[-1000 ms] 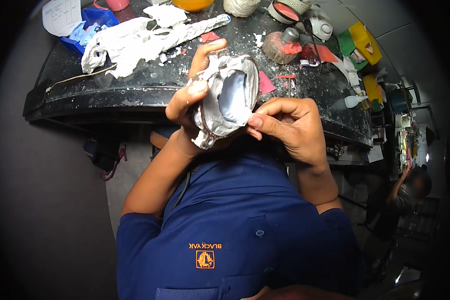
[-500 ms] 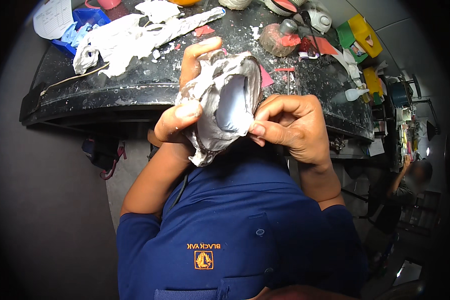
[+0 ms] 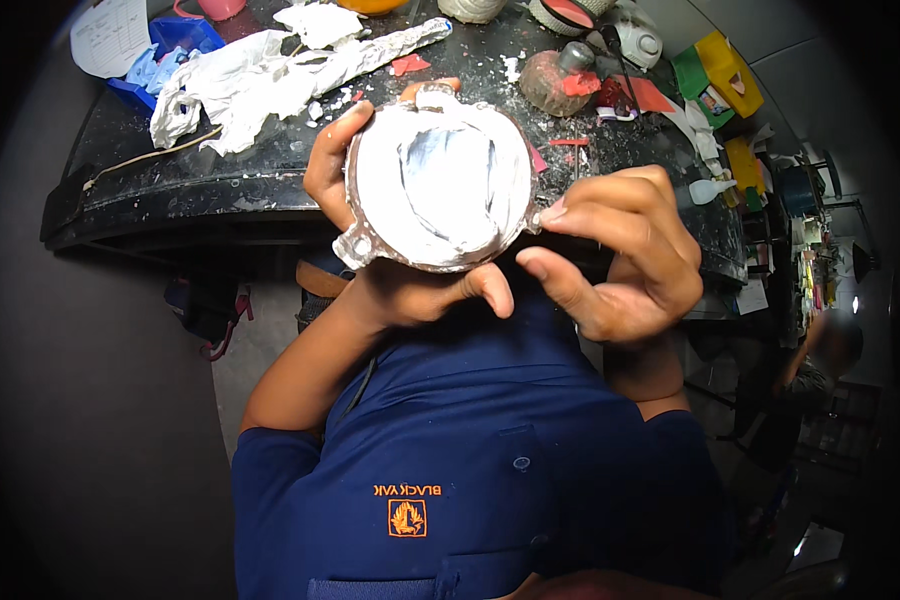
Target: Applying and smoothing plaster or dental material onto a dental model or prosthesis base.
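A round dark metal denture flask half (image 3: 449, 187) with small lugs on its rim is held up above the table's front edge. White plaster fills it around a smooth oval hollow, its open face turned up toward me. My left hand (image 3: 395, 255) grips it from below and the left side, fingers around the rim and thumb under the near edge. At the right side, my right hand (image 3: 630, 255) has its thumb and fingers spread. One fingertip of it appears to touch the lug there, while the thumb stays apart from the flask.
Crumpled white plastic (image 3: 240, 95) lies on the black table (image 3: 270, 185), amid plaster crumbs and red wax scraps. Farther back stand a blue bin (image 3: 185, 38), a round glass burner (image 3: 555, 82) and yellow bins (image 3: 725, 75). Another person (image 3: 820, 365) is at the far right.
The flask half has turned from a tilted side view to face me. My right thumb and fingers have parted from their pinch on its edge. The left grip has shifted around the rim.
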The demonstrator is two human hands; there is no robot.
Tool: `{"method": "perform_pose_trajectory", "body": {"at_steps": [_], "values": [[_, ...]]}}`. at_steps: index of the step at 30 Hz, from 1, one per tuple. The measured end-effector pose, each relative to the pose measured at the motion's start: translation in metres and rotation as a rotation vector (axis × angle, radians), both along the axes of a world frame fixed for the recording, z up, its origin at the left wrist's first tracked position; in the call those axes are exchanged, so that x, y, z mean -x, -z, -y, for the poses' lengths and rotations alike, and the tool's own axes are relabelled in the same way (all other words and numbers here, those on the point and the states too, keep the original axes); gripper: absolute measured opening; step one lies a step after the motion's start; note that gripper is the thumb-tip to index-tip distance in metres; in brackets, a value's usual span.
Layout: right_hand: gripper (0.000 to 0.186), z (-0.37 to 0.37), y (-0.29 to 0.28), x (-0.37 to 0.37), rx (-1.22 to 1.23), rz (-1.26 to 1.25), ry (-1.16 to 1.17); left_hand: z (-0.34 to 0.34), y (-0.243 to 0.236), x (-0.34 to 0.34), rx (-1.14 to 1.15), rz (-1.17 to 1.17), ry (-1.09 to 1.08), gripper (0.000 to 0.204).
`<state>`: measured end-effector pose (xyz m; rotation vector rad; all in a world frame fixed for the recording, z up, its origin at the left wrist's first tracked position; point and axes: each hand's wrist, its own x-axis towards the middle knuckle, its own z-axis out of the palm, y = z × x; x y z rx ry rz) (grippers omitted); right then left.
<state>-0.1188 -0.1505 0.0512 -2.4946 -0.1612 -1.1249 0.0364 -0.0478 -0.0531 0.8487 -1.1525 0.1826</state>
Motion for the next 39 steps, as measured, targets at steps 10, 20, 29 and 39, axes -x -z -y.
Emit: {"method": "perform_pose_trajectory", "body": {"at_steps": [10, 20, 29, 39], "values": [[0.030, -0.005, -0.013, -0.015, 0.167, -0.015, -0.100, -0.005, -0.007, 0.013, -0.010, -0.284, 0.304, 0.143], [0.030, -0.008, -0.008, -0.011, 0.283, 0.013, -0.140, -0.008, -0.008, 0.016, -0.044, -0.331, 0.317, 0.142], [0.031, -0.005, 0.002, -0.012, 0.366, 0.053, -0.165, -0.009, -0.004, 0.016, -0.063, -0.337, 0.296, 0.143], [0.028, -0.001, 0.003, -0.015, 0.376, 0.055, -0.209, -0.007, -0.003, 0.018, -0.062, -0.394, 0.410, 0.140]]}}
